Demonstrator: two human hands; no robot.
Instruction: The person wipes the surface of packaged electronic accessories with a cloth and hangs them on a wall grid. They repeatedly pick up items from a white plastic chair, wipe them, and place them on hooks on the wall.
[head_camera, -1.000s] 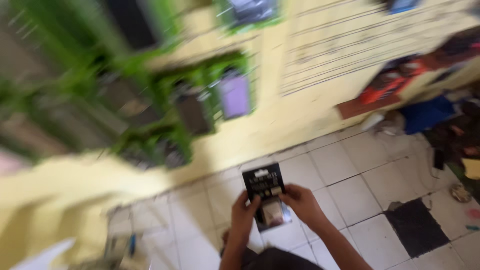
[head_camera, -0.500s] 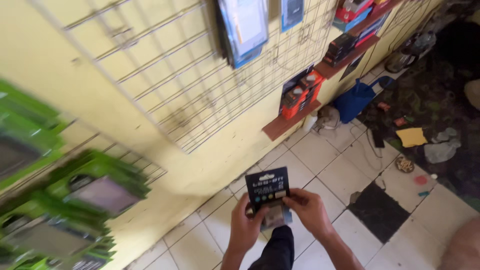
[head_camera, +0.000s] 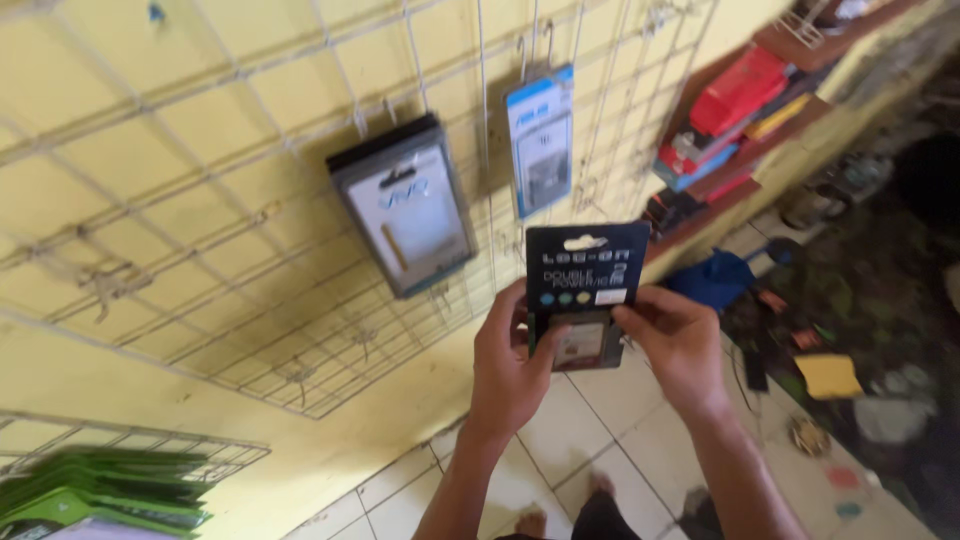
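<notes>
While the left hand (head_camera: 510, 365) grips the lower left edge of a black blister pack (head_camera: 585, 290), thumb laid across its front and fingers curled behind, the right hand (head_camera: 675, 340) pinches the pack's lower right edge between thumb and fingertips. Both hands are closed on the pack and hold it upright, raised in front of a white wire grid (head_camera: 230, 230) fixed to a yellow wall (head_camera: 130, 390). Its upper half is a dark card with a hanging slot, and its lower half shows a small pale item behind clear plastic. Just above and behind the pack, a blue and white package (head_camera: 541, 140) hangs from a hook on the grid, and to the left of that a larger grey package (head_camera: 405, 205) hangs tilted. At the lower left a stack of green packages (head_camera: 100, 490) lies on a wire rack. To the upper right a wooden shelf (head_camera: 790, 110) on the wall carries red, blue and yellow boxes. Below lies a floor of pale tiles (head_camera: 640, 430), with a blue bag (head_camera: 715, 280) near the wall and scattered small objects on the dark ground further right.
</notes>
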